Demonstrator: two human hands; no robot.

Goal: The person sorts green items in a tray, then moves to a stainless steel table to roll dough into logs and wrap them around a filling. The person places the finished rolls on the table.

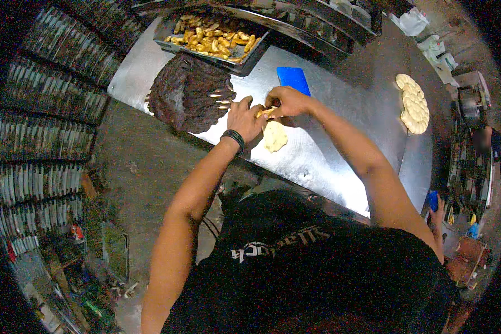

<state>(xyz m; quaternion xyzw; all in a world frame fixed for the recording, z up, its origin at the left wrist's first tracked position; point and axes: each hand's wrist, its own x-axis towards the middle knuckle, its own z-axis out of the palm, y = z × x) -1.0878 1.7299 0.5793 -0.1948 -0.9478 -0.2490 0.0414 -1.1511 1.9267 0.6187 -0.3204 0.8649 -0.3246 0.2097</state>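
My left hand, with a dark band at the wrist, curls its fingers at the left end of a small yellow piece of dough. At its other end my right hand bends its fingers down in a pinch. Just below the hands lies a flat, pale round of dough on the metal table. Left of my left hand spreads a dark brown cloth, and several slim pale pieces poke out at its right edge. A blue flat scraper rests beyond my right hand.
A dark tray of yellow-brown pieces stands at the table's far left. Several pale dough rounds overlap at the right. Stacked racks line the left side. Another person's hand shows at the right, by a blue object.
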